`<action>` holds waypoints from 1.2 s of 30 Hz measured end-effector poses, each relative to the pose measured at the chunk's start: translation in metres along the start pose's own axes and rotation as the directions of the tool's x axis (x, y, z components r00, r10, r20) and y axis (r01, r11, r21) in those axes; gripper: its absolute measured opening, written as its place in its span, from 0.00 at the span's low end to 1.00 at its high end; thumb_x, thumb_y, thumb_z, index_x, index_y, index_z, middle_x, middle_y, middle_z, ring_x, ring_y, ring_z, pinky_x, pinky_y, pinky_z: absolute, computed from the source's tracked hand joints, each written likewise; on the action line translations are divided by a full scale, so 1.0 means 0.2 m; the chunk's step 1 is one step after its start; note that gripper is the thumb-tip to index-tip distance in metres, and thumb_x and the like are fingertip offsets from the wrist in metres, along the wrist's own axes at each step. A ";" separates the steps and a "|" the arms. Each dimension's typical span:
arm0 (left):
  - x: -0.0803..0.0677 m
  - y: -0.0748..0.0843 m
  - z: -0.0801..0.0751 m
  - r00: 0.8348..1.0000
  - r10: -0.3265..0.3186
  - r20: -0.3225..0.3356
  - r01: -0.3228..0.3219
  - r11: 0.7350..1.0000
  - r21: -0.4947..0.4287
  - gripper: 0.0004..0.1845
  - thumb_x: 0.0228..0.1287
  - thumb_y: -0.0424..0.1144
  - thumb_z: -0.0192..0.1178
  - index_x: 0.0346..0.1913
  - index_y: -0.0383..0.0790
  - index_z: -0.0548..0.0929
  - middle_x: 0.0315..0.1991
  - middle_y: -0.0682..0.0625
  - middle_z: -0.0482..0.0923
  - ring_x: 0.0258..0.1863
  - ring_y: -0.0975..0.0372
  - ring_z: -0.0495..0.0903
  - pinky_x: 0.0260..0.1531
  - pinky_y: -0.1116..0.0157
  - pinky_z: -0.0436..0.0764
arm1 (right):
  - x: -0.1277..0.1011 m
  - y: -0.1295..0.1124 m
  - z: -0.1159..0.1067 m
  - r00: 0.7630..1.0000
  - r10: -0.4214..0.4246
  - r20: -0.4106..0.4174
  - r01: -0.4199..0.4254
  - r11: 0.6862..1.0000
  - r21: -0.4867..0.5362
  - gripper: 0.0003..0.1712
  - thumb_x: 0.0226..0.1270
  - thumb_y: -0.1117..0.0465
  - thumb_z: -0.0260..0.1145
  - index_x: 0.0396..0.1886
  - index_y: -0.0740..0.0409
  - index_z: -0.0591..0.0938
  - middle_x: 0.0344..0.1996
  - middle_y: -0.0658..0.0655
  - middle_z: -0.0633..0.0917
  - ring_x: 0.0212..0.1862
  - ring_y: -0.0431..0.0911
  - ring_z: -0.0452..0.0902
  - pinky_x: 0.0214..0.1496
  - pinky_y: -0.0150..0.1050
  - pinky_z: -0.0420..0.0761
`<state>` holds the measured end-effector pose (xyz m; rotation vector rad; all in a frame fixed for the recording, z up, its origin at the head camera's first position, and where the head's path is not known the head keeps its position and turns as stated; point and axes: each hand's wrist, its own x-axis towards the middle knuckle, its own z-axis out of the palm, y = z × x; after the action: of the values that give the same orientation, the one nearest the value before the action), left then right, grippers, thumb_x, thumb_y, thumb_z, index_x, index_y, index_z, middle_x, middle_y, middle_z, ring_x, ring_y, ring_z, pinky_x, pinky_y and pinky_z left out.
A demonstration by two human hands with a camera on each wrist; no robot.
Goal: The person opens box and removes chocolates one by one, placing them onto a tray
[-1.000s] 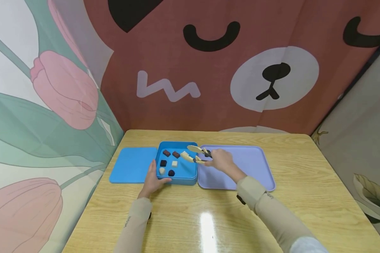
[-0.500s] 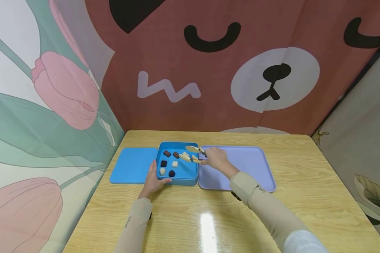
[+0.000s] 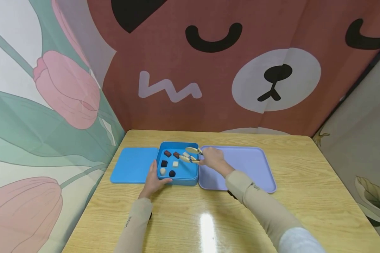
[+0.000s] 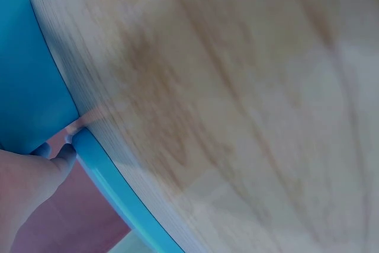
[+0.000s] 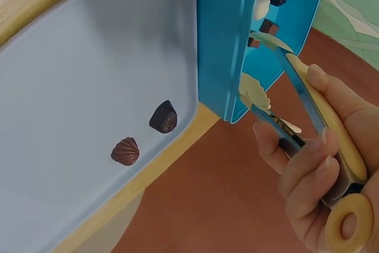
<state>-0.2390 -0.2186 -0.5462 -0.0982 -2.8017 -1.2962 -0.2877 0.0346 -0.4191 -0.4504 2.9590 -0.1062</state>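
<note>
My right hand (image 3: 214,157) grips a pair of food tongs (image 5: 333,124) with cream handles and scalloped tips. The tips are spread over the right part of a blue box (image 3: 185,181), one on each side of a white chocolate (image 3: 185,154). Left of that one, inside the box, lie two brown chocolates (image 3: 167,153), a dark square one (image 3: 164,163), a white square one (image 3: 175,164), a cream one (image 3: 163,171) and a dark round one (image 3: 172,173). My left hand (image 3: 152,181) rests against the box's front left corner, fingers along the side, thumb across the front.
A lilac tray (image 3: 250,168) stands right of the box. In the right wrist view it bears a dark chocolate (image 5: 163,117) and a brown shell-shaped chocolate (image 5: 125,151). A flat blue lid (image 3: 133,165) lies left of the box. Behind the wooden table (image 3: 177,218) hangs a printed curtain.
My right hand has moved a little left with the tongs, whose tips are now lower over the white chocolate and closer together. My left hand has stayed at the box's corner.
</note>
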 end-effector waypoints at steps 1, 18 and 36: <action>0.00 0.00 0.00 1.000 0.001 -0.001 -0.001 1.000 0.001 0.62 0.42 0.54 0.69 0.69 0.32 0.37 0.68 0.34 0.36 0.66 0.44 0.40 0.60 0.46 0.52 | 0.00 -0.01 0.00 1.000 0.012 0.011 -0.012 1.000 0.001 0.21 0.47 0.42 0.69 0.18 0.53 0.73 0.16 0.49 0.69 0.20 0.42 0.64 0.15 0.35 0.65; -0.01 0.00 0.00 1.000 0.007 -0.001 -0.007 0.999 -0.036 0.62 0.42 0.54 0.69 0.69 0.32 0.37 0.68 0.35 0.35 0.66 0.45 0.39 0.60 0.48 0.51 | 0.04 -0.06 0.00 0.995 0.063 0.079 -0.061 0.998 -0.030 0.25 0.48 0.42 0.69 0.33 0.57 0.76 0.27 0.53 0.76 0.31 0.46 0.75 0.32 0.48 0.77; 0.00 0.00 0.00 1.000 0.001 0.000 -0.001 1.000 -0.027 0.62 0.42 0.53 0.69 0.69 0.31 0.38 0.68 0.35 0.37 0.66 0.44 0.41 0.59 0.46 0.53 | 0.06 -0.10 0.01 0.992 0.086 0.096 -0.079 0.994 -0.071 0.20 0.49 0.43 0.68 0.30 0.53 0.79 0.30 0.53 0.78 0.25 0.44 0.70 0.17 0.36 0.67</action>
<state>-0.2395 -0.2176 -0.5461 -0.1005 -2.7840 -1.3342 -0.2924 0.0112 -0.4202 -0.3305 2.8859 0.0245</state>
